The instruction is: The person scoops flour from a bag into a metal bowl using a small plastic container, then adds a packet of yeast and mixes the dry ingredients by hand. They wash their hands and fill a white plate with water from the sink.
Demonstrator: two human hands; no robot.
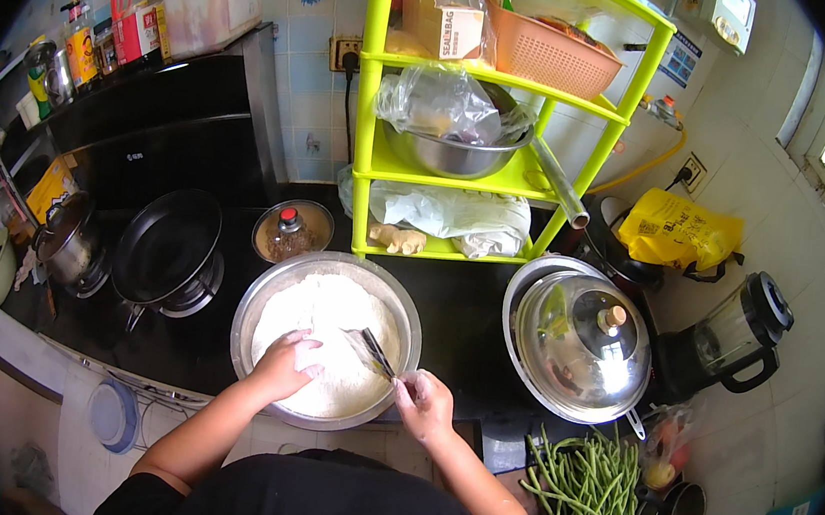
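A large steel bowl (248, 313) of white flour (322, 303) stands on the counter in front of me. My left hand (288, 365) reaches over its near left rim and touches the flour, fingers and thumb apart, nothing seen in them. At the near right rim, my right hand (424, 406) pinches the end of a slim, dark, stick-like utensil (377, 351). That utensil slants up and left over the flour; its exact kind is unclear. White powder dusts the fingers of both hands.
A black wok (167, 247) rests on the stove at left. Behind the bowl are a small lidded pan (273, 248) and a green shelf rack (453, 254). At right are a domed steel lid (574, 350), a blender (726, 336) and green beans (592, 508).
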